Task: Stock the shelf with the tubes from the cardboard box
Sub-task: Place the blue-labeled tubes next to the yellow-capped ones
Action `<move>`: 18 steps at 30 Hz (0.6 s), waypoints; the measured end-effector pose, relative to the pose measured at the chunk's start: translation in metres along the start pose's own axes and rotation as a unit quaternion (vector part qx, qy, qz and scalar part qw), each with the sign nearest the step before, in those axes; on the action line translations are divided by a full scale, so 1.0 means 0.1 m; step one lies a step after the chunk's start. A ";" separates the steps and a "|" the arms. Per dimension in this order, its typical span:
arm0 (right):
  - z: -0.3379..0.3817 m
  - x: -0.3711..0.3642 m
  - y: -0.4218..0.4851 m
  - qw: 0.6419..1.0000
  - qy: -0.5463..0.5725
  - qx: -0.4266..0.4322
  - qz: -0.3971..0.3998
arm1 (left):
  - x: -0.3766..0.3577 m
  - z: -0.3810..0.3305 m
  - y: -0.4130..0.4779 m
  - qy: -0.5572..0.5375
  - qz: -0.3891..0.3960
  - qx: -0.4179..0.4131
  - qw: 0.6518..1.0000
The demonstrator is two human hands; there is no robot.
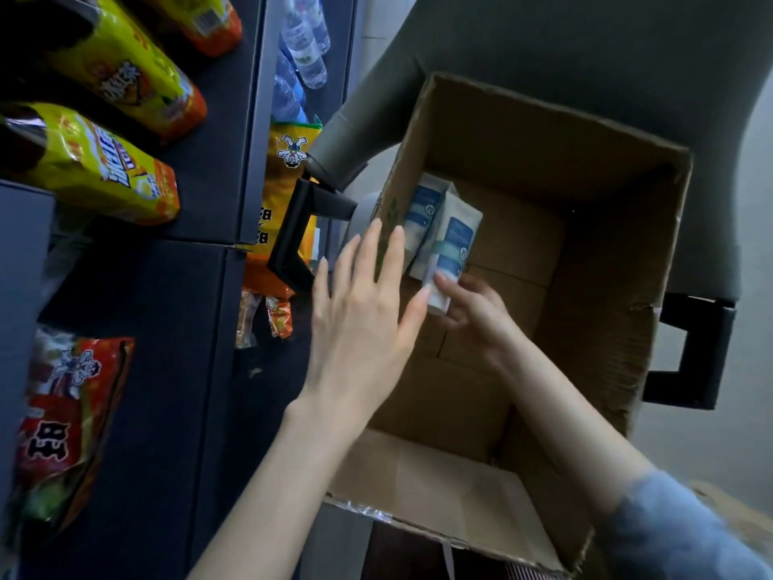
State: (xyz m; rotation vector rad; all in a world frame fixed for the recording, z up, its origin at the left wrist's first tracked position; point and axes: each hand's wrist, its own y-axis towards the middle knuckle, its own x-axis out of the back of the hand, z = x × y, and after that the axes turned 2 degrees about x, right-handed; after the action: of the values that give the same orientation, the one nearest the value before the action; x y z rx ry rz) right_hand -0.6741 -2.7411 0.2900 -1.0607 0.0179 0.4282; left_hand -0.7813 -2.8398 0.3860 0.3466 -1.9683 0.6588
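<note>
An open cardboard box [606,261] sits on a grey office chair. Inside it, against the left wall, lean two white tubes with blue labels: one [454,240] in front and another [423,207] behind it. My right hand [472,311] reaches down into the box and pinches the lower end of the front tube. My left hand [364,311] hovers flat with straight fingers over the box's left edge, holding nothing. The dark shelf unit [175,370] stands to the left.
The shelves hold yellow drink packs [104,161], red snack bags [62,420] and orange snack bags [284,203]. Water bottles [301,48] stand farther back. The chair's black armrests [293,236] flank the box.
</note>
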 end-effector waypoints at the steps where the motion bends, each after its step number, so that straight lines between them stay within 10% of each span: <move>1: -0.01 -0.03 -0.14 1.000 0.013 0.019 0.018 | -0.01 -0.01 0.01 -0.024 0.002 0.010 1.000; 7: -0.03 -0.13 -0.71 0.985 -0.031 0.147 0.079 | 0.02 0.02 0.06 -0.264 -0.029 0.067 0.962; 11: 0.06 -0.19 -0.86 0.968 -0.104 0.203 0.105 | 0.02 -0.03 0.00 -0.476 0.014 0.078 0.876; 18: 0.06 -0.21 -0.86 0.956 -0.163 0.213 0.123 | -0.06 0.07 -0.05 -0.574 -0.002 0.117 0.810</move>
State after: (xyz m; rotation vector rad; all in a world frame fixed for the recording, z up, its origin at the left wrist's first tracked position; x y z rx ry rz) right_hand -0.6641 -2.7787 0.3697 -0.5543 -0.0494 0.7844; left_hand -0.7808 -2.8478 0.3796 1.1003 -3.0192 0.7689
